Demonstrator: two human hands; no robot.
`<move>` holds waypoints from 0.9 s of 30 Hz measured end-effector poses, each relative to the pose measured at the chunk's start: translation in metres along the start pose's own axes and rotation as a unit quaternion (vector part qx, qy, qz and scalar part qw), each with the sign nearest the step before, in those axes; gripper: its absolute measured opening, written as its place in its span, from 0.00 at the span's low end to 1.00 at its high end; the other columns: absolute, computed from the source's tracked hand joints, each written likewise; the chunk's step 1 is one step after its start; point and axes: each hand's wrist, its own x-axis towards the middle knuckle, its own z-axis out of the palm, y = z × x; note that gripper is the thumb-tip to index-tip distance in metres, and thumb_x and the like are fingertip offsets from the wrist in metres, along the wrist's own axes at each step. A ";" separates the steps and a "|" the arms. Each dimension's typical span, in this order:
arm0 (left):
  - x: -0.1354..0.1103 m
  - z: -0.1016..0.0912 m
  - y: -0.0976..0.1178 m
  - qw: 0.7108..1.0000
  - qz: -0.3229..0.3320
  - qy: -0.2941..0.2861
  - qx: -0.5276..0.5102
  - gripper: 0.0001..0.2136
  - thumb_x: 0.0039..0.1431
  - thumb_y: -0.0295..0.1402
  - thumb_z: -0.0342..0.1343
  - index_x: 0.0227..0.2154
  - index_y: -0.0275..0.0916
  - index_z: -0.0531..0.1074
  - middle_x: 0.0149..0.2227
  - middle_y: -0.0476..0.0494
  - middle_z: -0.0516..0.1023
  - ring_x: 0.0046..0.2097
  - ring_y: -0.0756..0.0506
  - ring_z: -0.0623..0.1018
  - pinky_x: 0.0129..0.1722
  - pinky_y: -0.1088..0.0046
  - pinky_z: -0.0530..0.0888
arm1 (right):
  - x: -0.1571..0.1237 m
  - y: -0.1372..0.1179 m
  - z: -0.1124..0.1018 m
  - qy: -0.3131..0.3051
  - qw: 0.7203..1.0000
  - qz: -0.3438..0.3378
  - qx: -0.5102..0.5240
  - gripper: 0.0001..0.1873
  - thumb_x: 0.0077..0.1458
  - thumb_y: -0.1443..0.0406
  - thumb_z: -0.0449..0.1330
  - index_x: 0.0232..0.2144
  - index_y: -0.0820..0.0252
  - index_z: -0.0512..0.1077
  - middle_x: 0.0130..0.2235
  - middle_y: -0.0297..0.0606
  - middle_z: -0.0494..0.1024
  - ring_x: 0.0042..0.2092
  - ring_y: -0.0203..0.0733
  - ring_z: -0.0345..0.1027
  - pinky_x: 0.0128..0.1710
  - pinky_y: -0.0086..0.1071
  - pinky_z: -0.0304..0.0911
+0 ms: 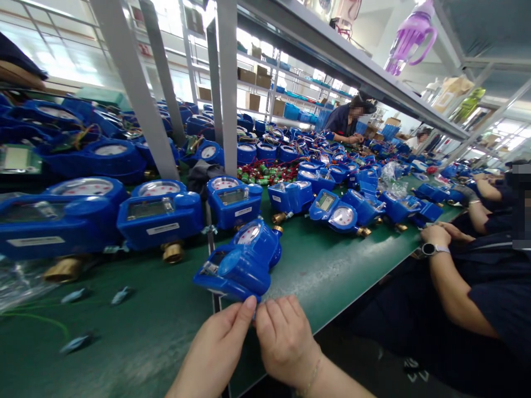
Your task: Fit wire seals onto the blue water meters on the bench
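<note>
A blue water meter [249,260] with a white dial and a brass fitting lies tilted on the green worktop [323,271], just beyond my hands. My left hand [219,345] is closed, thumb against the fingers, at the meter's near side. Pressed up beside it, my right hand [286,337] has its fingers curled in. Both pinch at one spot by the meter's lower edge; what is between the fingertips is mostly hidden. On the left lie small light-blue seal tags [120,296], one of them with a green wire.
More blue meters [160,213] stand in a row along the worktop, with others heaped behind. Grey metal posts [226,88] rise through them to an overhead shelf [352,55]. On the right, a co-worker's arm [456,282] with a watch reaches the table edge. Clear plastic [25,282] lies far left.
</note>
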 end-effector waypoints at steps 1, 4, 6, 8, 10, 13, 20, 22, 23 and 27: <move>0.000 0.002 0.001 1.000 -0.007 0.003 -0.016 0.21 0.56 0.51 0.48 0.29 0.37 0.72 0.31 0.47 0.76 0.37 0.43 0.70 0.39 0.73 0.66 | -0.001 0.000 0.001 0.004 1.000 -0.001 0.002 0.14 0.55 0.72 0.48 0.44 0.70 0.64 0.33 0.45 0.70 0.33 0.46 0.62 0.32 0.42 0.59; -0.003 0.006 0.004 0.997 -0.020 0.002 -0.069 0.22 0.56 0.52 0.47 0.31 0.36 0.72 0.33 0.46 0.75 0.39 0.43 0.69 0.43 0.72 0.66 | -0.003 0.001 0.004 0.008 1.000 0.008 0.016 0.13 0.55 0.72 0.48 0.43 0.69 0.64 0.31 0.44 0.70 0.31 0.45 0.61 0.31 0.41 0.57; -0.005 0.008 0.005 0.997 -0.022 0.005 -0.079 0.21 0.55 0.52 0.48 0.30 0.36 0.71 0.32 0.46 0.74 0.38 0.44 0.68 0.42 0.73 0.66 | -0.002 0.000 0.004 0.010 0.999 0.020 0.026 0.11 0.55 0.72 0.48 0.41 0.67 0.64 0.28 0.41 0.68 0.30 0.44 0.59 0.30 0.40 0.55; -0.005 0.008 0.007 0.997 -0.022 0.012 -0.074 0.21 0.55 0.51 0.49 0.28 0.36 0.71 0.31 0.46 0.73 0.36 0.45 0.67 0.39 0.74 0.66 | -0.001 -0.001 0.004 0.015 0.998 0.036 0.043 0.09 0.56 0.72 0.47 0.39 0.65 0.64 0.26 0.39 0.66 0.28 0.43 0.57 0.29 0.38 0.52; -0.005 0.008 0.008 0.998 -0.022 0.017 -0.062 0.20 0.54 0.51 0.49 0.25 0.36 0.70 0.30 0.46 0.72 0.35 0.45 0.67 0.38 0.74 0.66 | 0.000 -0.002 0.003 0.023 0.996 0.057 0.071 0.07 0.57 0.72 0.46 0.36 0.63 0.63 0.25 0.38 0.65 0.27 0.42 0.55 0.28 0.37 0.50; -0.004 0.009 0.010 0.999 -0.019 0.016 -0.045 0.20 0.54 0.51 0.49 0.24 0.36 0.69 0.28 0.47 0.70 0.33 0.46 0.66 0.36 0.74 0.66 | 0.001 -0.006 0.002 0.033 0.986 0.096 0.131 0.08 0.58 0.72 0.44 0.35 0.62 0.63 0.26 0.38 0.65 0.28 0.42 0.56 0.29 0.36 0.50; -0.008 0.010 0.017 0.999 -0.030 0.003 -0.034 0.21 0.55 0.51 0.47 0.25 0.36 0.67 0.28 0.47 0.70 0.34 0.46 0.67 0.37 0.73 0.65 | -0.001 -0.014 0.000 0.024 0.923 0.214 0.317 0.10 0.61 0.69 0.42 0.31 0.60 0.62 0.28 0.36 0.66 0.30 0.37 0.60 0.31 0.32 0.54; -0.009 0.012 0.017 0.999 -0.023 0.000 -0.046 0.21 0.57 0.51 0.44 0.27 0.35 0.68 0.29 0.47 0.70 0.34 0.46 0.68 0.38 0.73 0.65 | -0.005 -0.017 0.001 0.009 0.899 0.256 0.355 0.11 0.62 0.68 0.42 0.31 0.59 0.63 0.29 0.35 0.67 0.31 0.37 0.61 0.32 0.31 0.55; -0.010 0.012 0.016 0.998 -0.018 -0.005 -0.052 0.22 0.58 0.51 0.43 0.28 0.35 0.68 0.29 0.47 0.70 0.34 0.47 0.67 0.38 0.73 0.65 | -0.007 -0.018 0.002 0.001 0.889 0.270 0.370 0.12 0.63 0.67 0.42 0.32 0.59 0.63 0.29 0.35 0.67 0.32 0.36 0.62 0.32 0.31 0.55; -0.016 0.005 0.005 0.999 0.004 -0.029 -0.028 0.23 0.59 0.51 0.41 0.23 0.35 0.65 0.25 0.50 0.63 0.29 0.50 0.62 0.31 0.74 0.62 | -0.021 -0.017 0.004 -0.029 0.897 0.263 0.355 0.11 0.63 0.66 0.43 0.33 0.58 0.64 0.30 0.35 0.68 0.33 0.37 0.62 0.34 0.32 0.56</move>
